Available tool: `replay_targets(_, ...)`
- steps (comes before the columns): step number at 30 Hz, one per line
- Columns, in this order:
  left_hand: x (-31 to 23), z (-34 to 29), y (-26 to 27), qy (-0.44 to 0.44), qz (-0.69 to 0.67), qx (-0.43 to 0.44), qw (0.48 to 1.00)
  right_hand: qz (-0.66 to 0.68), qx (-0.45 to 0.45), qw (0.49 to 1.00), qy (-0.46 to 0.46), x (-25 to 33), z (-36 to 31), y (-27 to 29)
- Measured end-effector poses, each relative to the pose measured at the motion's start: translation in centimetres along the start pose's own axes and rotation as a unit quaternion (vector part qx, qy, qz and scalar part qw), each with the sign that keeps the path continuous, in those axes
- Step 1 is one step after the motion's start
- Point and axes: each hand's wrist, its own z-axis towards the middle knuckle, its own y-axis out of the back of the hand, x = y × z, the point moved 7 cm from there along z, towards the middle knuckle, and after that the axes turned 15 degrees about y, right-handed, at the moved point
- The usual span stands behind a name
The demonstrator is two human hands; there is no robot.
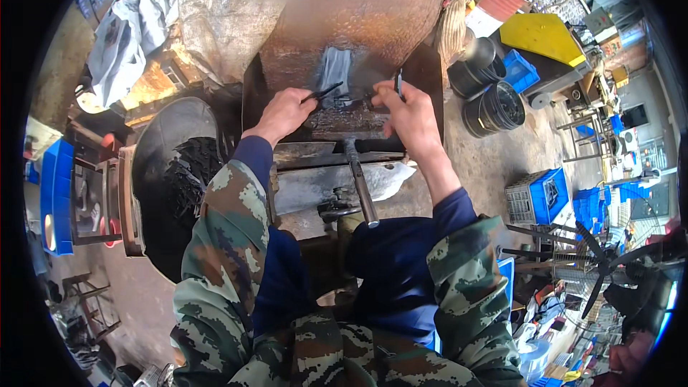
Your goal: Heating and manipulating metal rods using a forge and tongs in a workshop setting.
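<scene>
My left hand (285, 113) is closed on a thin dark strip (324, 92), whose tip points right over the work spot in front of me. My right hand (410, 116) pinches another small dark strip (398, 80) that stands nearly upright between thumb and fingers. Between and beyond the hands a grey, shiny patch (335, 66) shows at the foot of a rust-brown curved sheet (344, 14). Below the hands, a metal bar handle (362, 190) juts from the dark, grimy bench toward my knees. What exactly the strips are, I cannot tell.
Beside my left arm, a large black basin (159, 172) holds many dark strips (193, 172). Black buckets (494, 109) and a yellow board (542, 37) stand at the far right. Nearer on that side are a blue-and-white crate (534, 197) and a black-bladed fan (600, 265).
</scene>
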Motion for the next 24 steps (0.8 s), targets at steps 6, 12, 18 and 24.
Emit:
replay_targets(6, -3.4, -1.0, 2.3, -0.036, 0.013, -0.122, 0.992, 0.161, -0.093, 0.977, -0.100, -2.3, 0.5, -1.4)
replay_targets(12, -7.6, -3.9, 0.6, -0.038, -0.286, 0.066, 0.955, 0.371, -0.111, 0.920, -0.050, -0.1, 0.3, -2.2)
replay_targets(18, -9.3, -6.2, 0.6, 0.008, -0.339, 0.126, 0.932, 0.366, -0.099, 0.925, -0.009, 1.0, -0.1, -1.9)
replay_targets(24, -5.8, -3.4, 2.5, 0.040, -0.308, 0.036, 0.950, 0.374, -0.100, 0.922, -0.012, 1.1, -0.7, -1.8)
